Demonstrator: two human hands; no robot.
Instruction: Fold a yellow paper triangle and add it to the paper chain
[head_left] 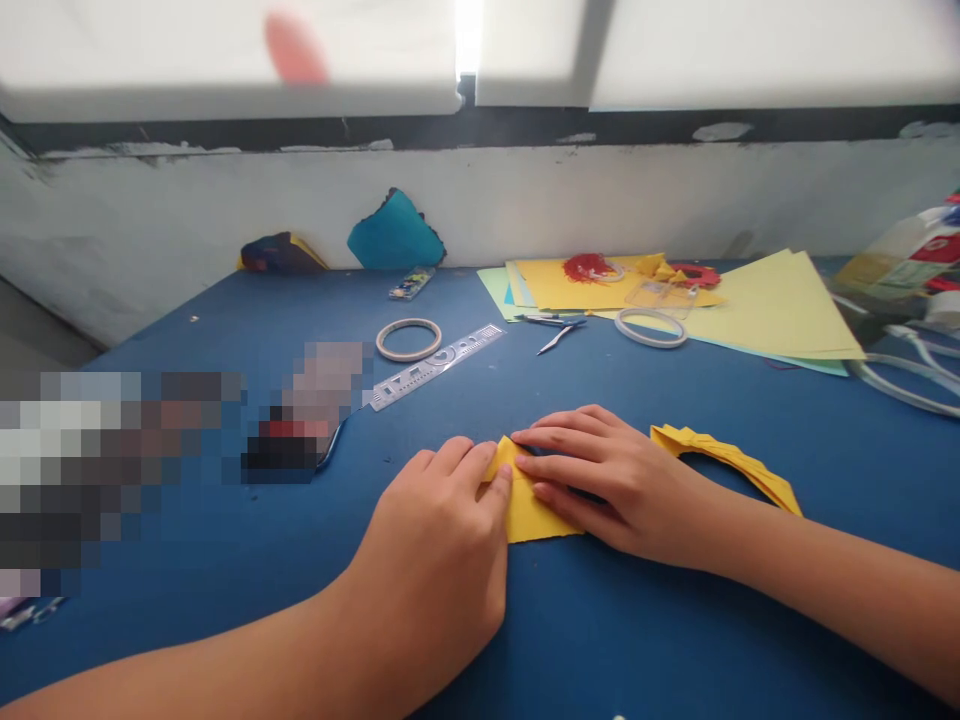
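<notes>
A small piece of yellow paper (541, 515) lies on the blue table in front of me, folded to a peak at its far end. My left hand (442, 530) grips its left side, fingers curled and thumb pressed along the fold. On the paper's right side rests my right hand (607, 480), its fingers stretched out and apart, fingertips touching near the peak. Part of the paper is hidden under both hands. Just beyond my right wrist lies a curved chain of folded yellow paper (739, 465), partly covered by the forearm.
Ahead are a clear stencil ruler (442, 365), a tape roll (409, 340), a second ring (651, 328) and a drawing compass (559, 325). Coloured paper sheets (780, 310) lie at the back right, near a bottle (911, 245) and white cable (900, 385). Blurred-out items sit left.
</notes>
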